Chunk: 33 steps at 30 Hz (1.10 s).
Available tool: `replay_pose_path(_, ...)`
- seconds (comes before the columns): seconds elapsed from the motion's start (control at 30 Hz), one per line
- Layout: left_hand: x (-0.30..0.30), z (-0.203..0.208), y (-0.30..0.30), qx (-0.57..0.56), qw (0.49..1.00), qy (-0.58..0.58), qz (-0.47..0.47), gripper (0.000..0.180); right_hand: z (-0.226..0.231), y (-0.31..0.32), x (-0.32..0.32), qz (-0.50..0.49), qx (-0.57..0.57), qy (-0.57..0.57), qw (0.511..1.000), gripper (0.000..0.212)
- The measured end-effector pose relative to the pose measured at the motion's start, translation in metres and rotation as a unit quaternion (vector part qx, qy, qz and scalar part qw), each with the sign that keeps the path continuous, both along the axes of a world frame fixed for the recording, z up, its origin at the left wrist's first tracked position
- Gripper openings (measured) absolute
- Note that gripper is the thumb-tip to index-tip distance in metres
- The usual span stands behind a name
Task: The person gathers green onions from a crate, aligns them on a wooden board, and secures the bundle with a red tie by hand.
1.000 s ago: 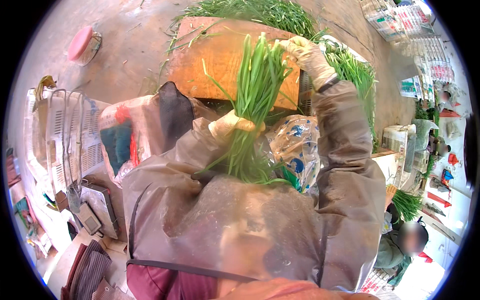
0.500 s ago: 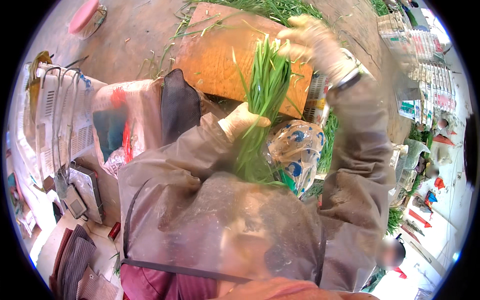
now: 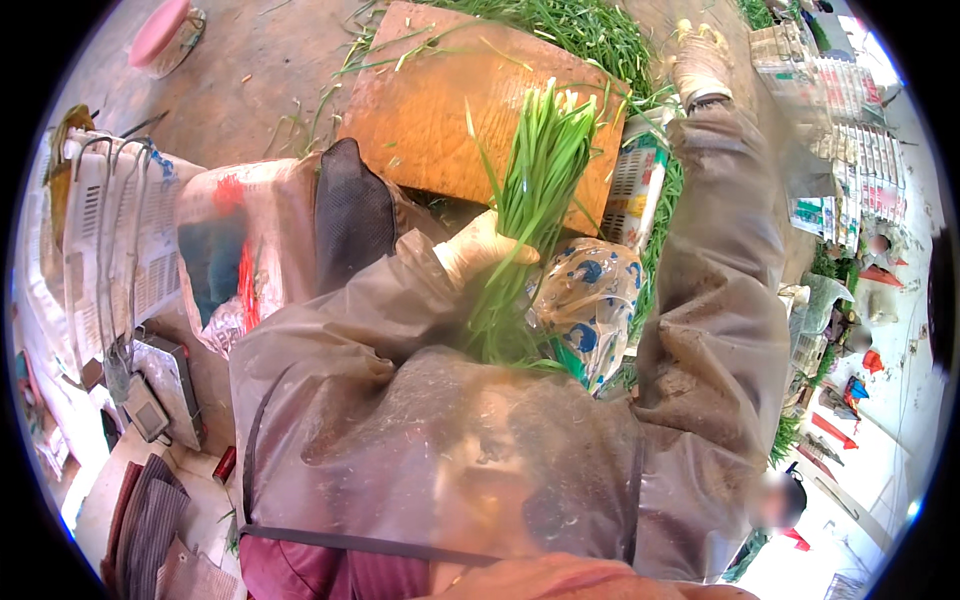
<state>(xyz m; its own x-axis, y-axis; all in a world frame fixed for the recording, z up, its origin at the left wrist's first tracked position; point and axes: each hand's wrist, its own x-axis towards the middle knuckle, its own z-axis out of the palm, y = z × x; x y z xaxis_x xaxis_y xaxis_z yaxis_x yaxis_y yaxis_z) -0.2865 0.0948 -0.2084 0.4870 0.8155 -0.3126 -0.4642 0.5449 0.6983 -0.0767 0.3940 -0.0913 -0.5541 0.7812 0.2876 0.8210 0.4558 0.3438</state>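
My gloved left hand (image 3: 487,248) is closed round a bunch of garlic chives (image 3: 548,160). The pale cut ends point away from me over a wooden board (image 3: 450,120), and the leaf tips hang down toward my lap. My gloved right hand (image 3: 702,65) is stretched out to the far right, past the board. Its fingers look apart, with nothing seen in them. Loose chive trimmings (image 3: 590,35) lie in a heap behind the board. A clear plastic bag with blue prints (image 3: 592,285) sits just right of the bunch.
A white crate (image 3: 630,185) and more chives (image 3: 670,200) are right of the board. On the left are a pink-topped stool (image 3: 165,38), a large sack (image 3: 280,220), a dark mesh cloth (image 3: 355,215) and a white crate (image 3: 110,210). Stacked crates (image 3: 845,150) and people are farther right.
My right hand has moved from the cut ends of the chives outward to the far right. The bunch in my left hand leans slightly more to the right.
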Motion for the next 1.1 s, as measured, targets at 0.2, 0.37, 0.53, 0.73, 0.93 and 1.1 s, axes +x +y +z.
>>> replay_pose_path(0.2,0.001,0.003,-0.002,-0.016,0.999,-0.025,0.018,0.044,-0.009,-0.096,-0.067,0.242,-0.299,-0.100,0.918,0.027)
replay_pose_path(0.37,0.003,-0.003,-0.005,-0.007,0.996,-0.087,-0.032,0.040,-0.009,-0.051,-0.037,0.165,0.179,-0.252,0.937,0.020)
replay_pose_path(0.53,-0.001,0.011,-0.001,0.013,0.994,-0.107,-0.029,0.041,0.009,-0.036,-0.026,0.151,-0.295,0.245,0.911,0.022)
replay_pose_path(0.73,0.000,0.009,0.000,-0.036,0.994,-0.087,-0.046,0.046,-0.020,-0.076,-0.062,0.306,0.014,-0.195,0.932,0.018)
replay_pose_path(0.93,-0.003,0.016,0.000,-0.001,0.987,-0.139,-0.077,0.054,0.036,-0.050,-0.009,-0.013,-0.349,0.176,0.920,0.022)
replay_pose_path(1.1,-0.007,0.005,-0.002,0.025,0.995,-0.089,-0.043,0.054,-0.015,-0.089,-0.010,0.097,-0.474,0.235,0.843,0.042)
